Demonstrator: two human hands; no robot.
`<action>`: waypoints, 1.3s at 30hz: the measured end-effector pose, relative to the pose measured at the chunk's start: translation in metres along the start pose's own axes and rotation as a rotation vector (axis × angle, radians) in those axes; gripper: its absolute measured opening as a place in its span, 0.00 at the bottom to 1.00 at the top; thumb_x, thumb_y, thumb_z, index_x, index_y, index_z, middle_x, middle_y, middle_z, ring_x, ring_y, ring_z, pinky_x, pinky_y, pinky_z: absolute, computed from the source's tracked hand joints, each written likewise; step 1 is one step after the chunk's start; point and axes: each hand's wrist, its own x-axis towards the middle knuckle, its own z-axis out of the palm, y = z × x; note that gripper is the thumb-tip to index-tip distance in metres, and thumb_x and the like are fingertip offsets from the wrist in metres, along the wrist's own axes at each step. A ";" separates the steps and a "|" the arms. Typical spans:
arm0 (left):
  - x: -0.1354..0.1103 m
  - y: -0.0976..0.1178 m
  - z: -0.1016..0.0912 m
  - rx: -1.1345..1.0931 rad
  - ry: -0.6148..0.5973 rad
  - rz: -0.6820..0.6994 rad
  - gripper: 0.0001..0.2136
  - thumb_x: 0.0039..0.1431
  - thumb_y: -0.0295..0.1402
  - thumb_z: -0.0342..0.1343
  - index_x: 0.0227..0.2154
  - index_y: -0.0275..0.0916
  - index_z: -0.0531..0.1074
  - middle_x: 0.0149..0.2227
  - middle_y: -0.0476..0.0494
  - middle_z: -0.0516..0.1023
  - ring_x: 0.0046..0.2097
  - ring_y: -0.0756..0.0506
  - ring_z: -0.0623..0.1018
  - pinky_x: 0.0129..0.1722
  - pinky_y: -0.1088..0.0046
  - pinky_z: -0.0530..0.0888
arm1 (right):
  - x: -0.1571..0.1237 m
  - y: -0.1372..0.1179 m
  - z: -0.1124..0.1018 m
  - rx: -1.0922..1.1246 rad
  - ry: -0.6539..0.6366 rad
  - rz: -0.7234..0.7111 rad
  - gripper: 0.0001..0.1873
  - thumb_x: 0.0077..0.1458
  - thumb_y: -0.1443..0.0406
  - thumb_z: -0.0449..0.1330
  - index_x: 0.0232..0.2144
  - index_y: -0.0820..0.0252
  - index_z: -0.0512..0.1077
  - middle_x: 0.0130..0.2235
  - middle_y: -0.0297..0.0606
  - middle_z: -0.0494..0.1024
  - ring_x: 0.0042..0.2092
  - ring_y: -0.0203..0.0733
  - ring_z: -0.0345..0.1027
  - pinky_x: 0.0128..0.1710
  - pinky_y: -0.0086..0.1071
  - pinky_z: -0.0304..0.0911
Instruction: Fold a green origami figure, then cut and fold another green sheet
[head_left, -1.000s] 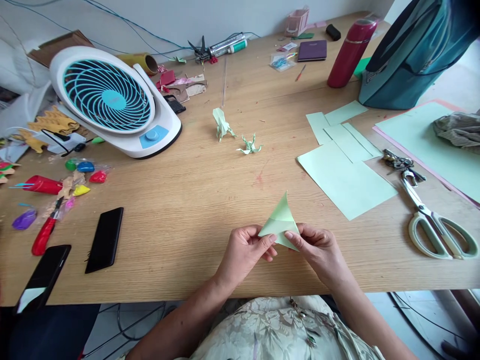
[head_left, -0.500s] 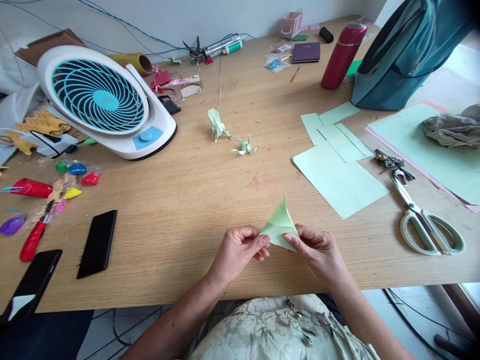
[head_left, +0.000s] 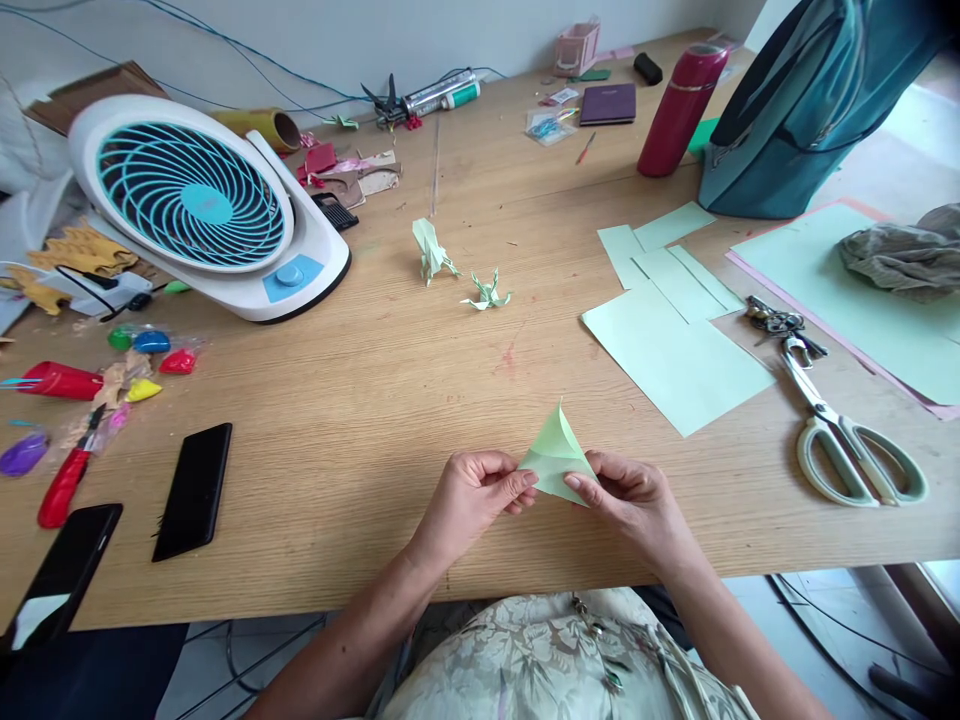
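A pale green folded paper triangle (head_left: 556,452) stands point-up just above the wooden table's (head_left: 360,420) front edge. My left hand (head_left: 472,498) pinches its left corner with thumb and fingers closed. My right hand (head_left: 630,500) pinches its lower right edge the same way. Two finished green origami figures, a taller one (head_left: 430,250) and a flatter spiky one (head_left: 487,292), sit further back at the middle of the table.
Green paper sheets (head_left: 675,345) and scissors (head_left: 847,440) with keys lie to the right. A white and teal fan (head_left: 206,205) stands at the back left. Black phones (head_left: 193,490), a red knife (head_left: 64,485), a red bottle (head_left: 679,105) and a teal bag (head_left: 810,100) surround the area.
The paper triangle and both hands have sunk slightly toward the table edge; both pinches are kept. The view has shifted a little to the right.
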 end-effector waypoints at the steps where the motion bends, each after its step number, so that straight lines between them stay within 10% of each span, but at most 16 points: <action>1: 0.000 -0.001 0.000 0.001 0.006 0.004 0.16 0.49 0.44 0.67 0.23 0.34 0.78 0.24 0.45 0.78 0.26 0.51 0.75 0.27 0.77 0.73 | 0.000 -0.001 0.000 0.010 -0.008 0.016 0.19 0.56 0.54 0.63 0.22 0.61 0.69 0.23 0.30 0.61 0.27 0.33 0.52 0.26 0.29 0.48; 39: -0.001 -0.004 -0.006 0.283 -0.103 0.165 0.15 0.55 0.40 0.63 0.22 0.33 0.74 0.22 0.51 0.68 0.26 0.53 0.63 0.25 0.78 0.58 | 0.000 0.000 0.000 -0.140 -0.099 0.043 0.22 0.53 0.48 0.62 0.28 0.62 0.77 0.23 0.33 0.68 0.27 0.36 0.57 0.26 0.28 0.54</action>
